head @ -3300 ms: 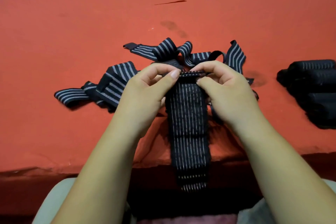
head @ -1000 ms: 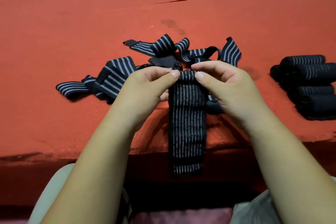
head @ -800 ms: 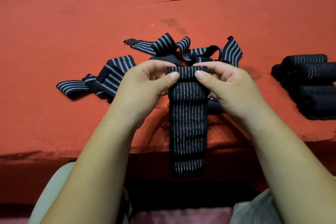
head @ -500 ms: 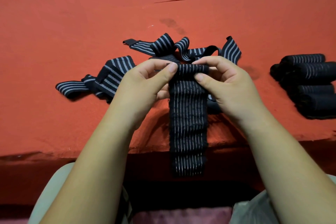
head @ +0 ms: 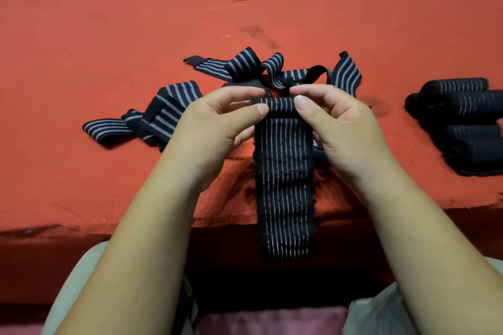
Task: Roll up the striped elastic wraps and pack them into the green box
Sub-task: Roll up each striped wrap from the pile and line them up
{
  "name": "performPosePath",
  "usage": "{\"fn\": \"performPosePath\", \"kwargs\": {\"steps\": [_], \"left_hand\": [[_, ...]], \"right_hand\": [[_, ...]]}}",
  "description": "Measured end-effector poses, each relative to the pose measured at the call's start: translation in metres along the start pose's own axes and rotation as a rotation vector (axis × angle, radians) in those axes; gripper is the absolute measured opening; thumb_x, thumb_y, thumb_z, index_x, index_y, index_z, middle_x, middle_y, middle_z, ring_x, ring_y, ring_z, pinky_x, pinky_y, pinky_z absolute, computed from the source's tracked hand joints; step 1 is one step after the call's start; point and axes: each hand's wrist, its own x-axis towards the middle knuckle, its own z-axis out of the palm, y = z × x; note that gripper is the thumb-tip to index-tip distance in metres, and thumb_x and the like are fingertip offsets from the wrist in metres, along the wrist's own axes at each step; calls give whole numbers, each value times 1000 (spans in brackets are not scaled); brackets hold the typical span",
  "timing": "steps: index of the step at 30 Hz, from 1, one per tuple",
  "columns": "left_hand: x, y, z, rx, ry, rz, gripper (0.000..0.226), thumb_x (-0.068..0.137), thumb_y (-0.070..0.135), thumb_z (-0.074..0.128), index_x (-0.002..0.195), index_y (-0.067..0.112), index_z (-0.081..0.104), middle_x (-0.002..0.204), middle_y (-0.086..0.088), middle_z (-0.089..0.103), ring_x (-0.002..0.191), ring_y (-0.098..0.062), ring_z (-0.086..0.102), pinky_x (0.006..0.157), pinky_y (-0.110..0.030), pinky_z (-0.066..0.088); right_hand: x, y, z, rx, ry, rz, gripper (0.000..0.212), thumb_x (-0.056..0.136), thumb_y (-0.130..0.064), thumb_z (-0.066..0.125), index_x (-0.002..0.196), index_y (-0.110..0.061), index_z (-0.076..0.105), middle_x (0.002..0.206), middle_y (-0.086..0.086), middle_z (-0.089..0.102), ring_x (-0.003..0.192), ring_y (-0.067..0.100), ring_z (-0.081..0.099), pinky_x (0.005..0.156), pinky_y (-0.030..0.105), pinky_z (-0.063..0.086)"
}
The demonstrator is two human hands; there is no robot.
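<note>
We hold a part-rolled striped wrap (head: pixel 283 171).
Our left hand (head: pixel 215 122) and right hand (head: pixel 337 122) pinch the roll's ends; its tail hangs over the tabletop (head: pixel 109 35) edge. Right of the right hand lie rolled wraps (head: pixel 462 122); just beyond both hands, loose wraps (head: pixel 168 114).

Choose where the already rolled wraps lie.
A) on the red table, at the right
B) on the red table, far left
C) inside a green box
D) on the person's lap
A: the rolled wraps lie clustered on the red table at the right, apart from the left hand and right hand, which pinch the partly rolled wrap.
</note>
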Motion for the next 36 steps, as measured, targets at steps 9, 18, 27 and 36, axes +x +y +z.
{"fn": "performPosePath", "kwargs": {"steps": [9,18,27,36], "left_hand": [[1,-4,-1,28,-7,17,25,98,8,75,124,10,74,122,-18,77,116,-31,76,89,-38,60],[-1,-2,0,69,-17,-2,23,99,18,77,121,15,76,119,-11,79,111,-28,78,85,-38,62],[-3,-1,-1,134,25,48,20,97,6,77,113,19,77,98,-8,79,84,-18,78,73,-40,63],[-2,-2,1,86,47,-3,19,100,26,76,111,11,78,101,-3,81,89,-15,79,82,-29,62]], "right_hand": [[1,0,-3,1,-5,46,18,107,-20,67,123,-21,76,88,-4,79,87,16,76,76,35,60],[-1,0,-1,-56,-18,-36,23,106,-10,67,124,-23,73,99,-8,76,95,15,74,84,38,59],[0,1,0,-60,-35,31,15,107,-31,68,117,-31,78,111,-4,81,107,22,77,97,51,61],[0,2,-2,-20,-42,5,18,105,-23,71,120,-29,78,101,-9,77,87,6,71,79,28,55]]}}
